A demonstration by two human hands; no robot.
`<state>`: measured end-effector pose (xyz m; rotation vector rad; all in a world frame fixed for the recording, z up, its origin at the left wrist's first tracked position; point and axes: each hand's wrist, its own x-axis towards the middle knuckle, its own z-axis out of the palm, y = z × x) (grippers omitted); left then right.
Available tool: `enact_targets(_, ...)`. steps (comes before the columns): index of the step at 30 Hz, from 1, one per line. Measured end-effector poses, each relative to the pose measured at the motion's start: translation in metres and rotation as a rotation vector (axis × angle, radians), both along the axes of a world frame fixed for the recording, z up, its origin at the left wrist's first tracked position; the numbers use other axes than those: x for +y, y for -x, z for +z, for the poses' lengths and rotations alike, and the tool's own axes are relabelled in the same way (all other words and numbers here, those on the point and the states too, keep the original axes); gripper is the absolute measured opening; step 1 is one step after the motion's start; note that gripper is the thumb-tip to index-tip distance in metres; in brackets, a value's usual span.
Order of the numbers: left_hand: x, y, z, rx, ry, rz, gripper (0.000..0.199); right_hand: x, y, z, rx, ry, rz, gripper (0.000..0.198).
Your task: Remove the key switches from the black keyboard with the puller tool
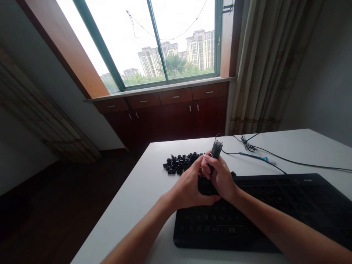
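My right hand [220, 176] is closed around a dark grey, blocky hand-held piece [217, 149] that points up, with small pale bits at its top end. I cannot make out its exact kind. Close against it, my left hand [189, 183] has its fingertips at the right hand's fingers and its thumb stretched out over the black keyboard [275, 190]. Dark surface shows between that thumb and the fingers; whether the left hand grips anything is hidden. Behind the left hand lies a pile of loose black keycaps [178, 163].
The white table [137, 205] ends at the left with a drop to the dark floor. Behind the keyboard run a bundled black cable [249, 145] and a thin blue-and-clear item [255, 157]. Beyond stand a wooden cabinet [165, 117], a window and curtains [261, 66].
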<state>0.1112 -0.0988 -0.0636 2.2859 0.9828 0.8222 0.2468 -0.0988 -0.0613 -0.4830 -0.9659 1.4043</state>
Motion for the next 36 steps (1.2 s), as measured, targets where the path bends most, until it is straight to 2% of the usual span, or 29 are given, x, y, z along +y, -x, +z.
enact_targets(4,-0.001,-0.001,0.0,-0.025,-0.043,-0.035,0.096,-0.006,0.002,-0.004,-0.141,-0.111,-0.028,0.018)
enact_targets(8,-0.001,-0.003,0.002,-0.036,-0.032,-0.055,0.093,-0.009,0.004,-0.006,-0.231,-0.126,-0.123,0.02)
enact_targets(11,0.001,-0.002,0.0,-0.044,-0.019,-0.057,0.073,-0.009,0.004,-0.008,-0.353,-0.162,-0.224,0.021)
enact_targets(14,0.003,-0.001,-0.005,-0.028,-0.015,-0.054,0.058,-0.009,0.002,-0.008,-0.471,-0.228,-0.26,0.02)
enact_targets(20,0.0,-0.001,-0.005,-0.021,0.001,-0.073,0.043,-0.007,0.001,-0.006,-0.462,-0.219,-0.307,0.021)
enact_targets(22,-0.001,-0.001,-0.003,-0.014,0.036,-0.065,0.044,-0.006,0.002,-0.006,-0.463,-0.221,-0.309,0.022)
enact_targets(26,0.001,0.001,-0.006,-0.024,0.072,-0.07,0.064,-0.007,0.003,-0.01,-0.518,-0.238,-0.344,0.021)
enact_targets(31,0.003,0.0,-0.013,-0.077,0.016,-0.135,0.081,-0.01,0.001,-0.012,-0.6,-0.313,-0.34,0.015)
enact_targets(36,-0.001,-0.006,-0.01,-0.064,-0.024,-0.069,0.083,-0.009,0.0,-0.013,-0.519,-0.307,-0.347,0.012)
